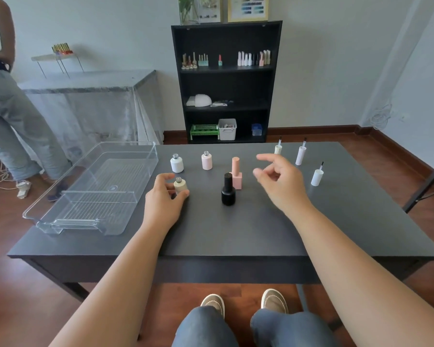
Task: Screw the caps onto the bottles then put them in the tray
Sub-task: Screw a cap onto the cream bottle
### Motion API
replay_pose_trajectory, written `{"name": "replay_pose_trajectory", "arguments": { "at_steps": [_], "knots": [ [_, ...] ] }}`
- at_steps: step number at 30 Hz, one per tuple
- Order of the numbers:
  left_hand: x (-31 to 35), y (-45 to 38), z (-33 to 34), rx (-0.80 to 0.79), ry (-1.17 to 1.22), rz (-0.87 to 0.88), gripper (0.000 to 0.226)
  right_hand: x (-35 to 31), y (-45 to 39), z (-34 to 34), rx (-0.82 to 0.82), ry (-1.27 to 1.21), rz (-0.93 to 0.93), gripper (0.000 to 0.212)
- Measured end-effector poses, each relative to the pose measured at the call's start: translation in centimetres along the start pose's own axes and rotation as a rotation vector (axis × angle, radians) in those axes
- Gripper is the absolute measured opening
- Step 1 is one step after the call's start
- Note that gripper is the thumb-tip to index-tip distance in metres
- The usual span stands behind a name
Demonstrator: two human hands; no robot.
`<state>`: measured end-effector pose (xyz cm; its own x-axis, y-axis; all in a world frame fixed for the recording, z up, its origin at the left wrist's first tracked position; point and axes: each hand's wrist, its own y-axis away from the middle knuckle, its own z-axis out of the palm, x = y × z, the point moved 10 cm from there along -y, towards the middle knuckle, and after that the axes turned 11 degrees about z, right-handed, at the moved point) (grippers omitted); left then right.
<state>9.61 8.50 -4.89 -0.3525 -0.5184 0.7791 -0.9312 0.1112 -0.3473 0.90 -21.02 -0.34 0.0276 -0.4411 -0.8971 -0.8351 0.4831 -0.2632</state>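
Knees and 2 shoes sit at the bottom edge of the frame, and both forearms reach up from there over the dark table [236, 236].

From the head view: my left hand [164, 196] is at centre-left, thumb and fingers curled round the cream bottle [180, 187], which stands upright and uncapped. My right hand [277, 180] hovers right of centre, fingers loosely spread and holding nothing.

The 3 loose caps stand with brushes pointing up, towards the upper right: a cream cap [277, 149] just past my right fingertips, a ribbed pale pink cap [300, 155] to its right, and a white cap [317, 177] further right and lower. The cream one looks like the match, and it lies up and slightly right of my right hand, the nearer hand by far. Its long axis is vertical, so I judge it must be flipped brush-down before it goes in.

Uncapped white bottle [177, 163] and pink bottle [206, 161] wait above my left hand. A black bottle [228, 190] and a peach bottle [236, 173] stand capped at centre. The clear tray [125, 209] lies at the left, holding no bottles.
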Motion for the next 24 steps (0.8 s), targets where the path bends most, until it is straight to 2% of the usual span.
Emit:
{"name": "replay_pose_trajectory", "arguments": {
  "at_steps": [4,6,9,15,20,24],
  "knots": [
    [1.2,0.8,0.2,0.075,0.117,-0.034,0.030,5.9,-3.1,-1.5,0.088,-0.050,0.380,0.037],
    [2.1,1.4,0.7,0.089,0.166,-0.025,0.027,7.8,-3.9,-1.1,0.083,0.000,0.468,0.048],
    [2.8,2.0,1.7,0.070,0.200,0.013,0.027,8.7,-5.4,-0.5,0.086,0.033,0.486,0.060],
    [3.4,1.8,3.0,-0.042,0.209,0.102,0.033,9.2,-8.1,-0.3,0.140,0.031,0.519,0.057],
    [3.8,2.0,3.0,-0.051,0.210,0.184,0.039,9.5,-9.3,-0.6,0.206,0.035,0.553,0.036],
    [4.4,2.3,2.9,-0.033,0.211,0.255,0.042,8.5,-8.4,-1.2,0.253,0.066,0.429,0.020]
  ]
}}
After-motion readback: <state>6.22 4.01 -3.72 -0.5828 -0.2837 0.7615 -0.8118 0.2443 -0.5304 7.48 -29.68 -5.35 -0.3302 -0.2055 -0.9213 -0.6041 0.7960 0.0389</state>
